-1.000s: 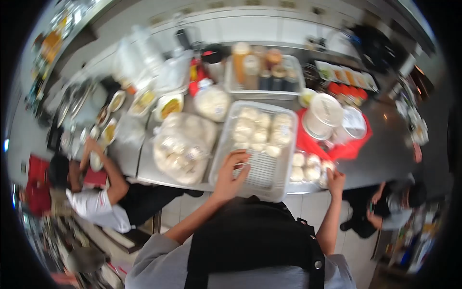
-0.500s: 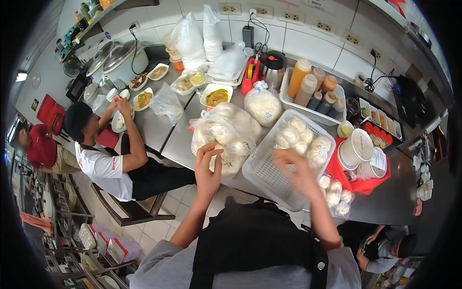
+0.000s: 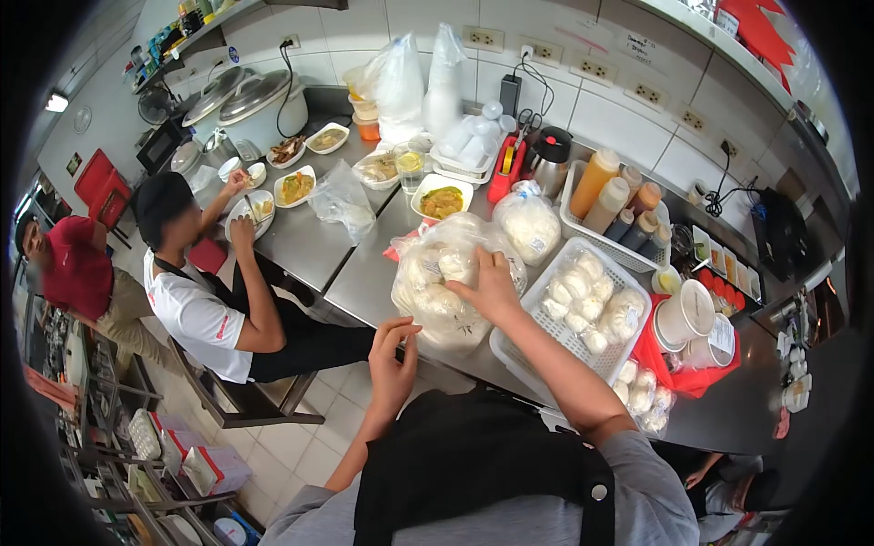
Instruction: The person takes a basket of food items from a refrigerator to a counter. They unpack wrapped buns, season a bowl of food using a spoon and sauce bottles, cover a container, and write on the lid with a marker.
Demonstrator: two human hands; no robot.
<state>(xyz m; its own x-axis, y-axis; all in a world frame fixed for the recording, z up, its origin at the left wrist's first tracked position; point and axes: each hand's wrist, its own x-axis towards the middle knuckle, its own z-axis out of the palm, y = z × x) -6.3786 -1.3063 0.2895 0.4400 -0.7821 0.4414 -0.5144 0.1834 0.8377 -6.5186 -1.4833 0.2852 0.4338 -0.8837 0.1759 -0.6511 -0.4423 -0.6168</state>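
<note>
A large clear plastic bag of white round buns [image 3: 435,305] lies at the table's front edge. My right hand [image 3: 492,289] reaches over its right side, fingers apart, with the fingertips at the plastic near the buns; nothing shows in its grasp. Just in front of the bag, my left hand [image 3: 393,362] is raised with loosely bent fingers apart and holds nothing. To the right, a white perforated basket [image 3: 521,357] contains several packs of buns [image 3: 583,296]. A tied bag of buns [image 3: 528,224] stands behind.
A seated person [image 3: 214,300] eats at the left. Behind the bag sits a dish of yellow food [image 3: 443,202]. A basket of squeeze bottles [image 3: 608,205] stands at the back, and a red bag with paper tubs [image 3: 685,309] lies at the right. More bagged buns [image 3: 643,396] are below it.
My right hand has swung left from above the basket to the bag of buns. My left hand has drawn back from the bag. The view has shifted, and the seated person lowered a hand.
</note>
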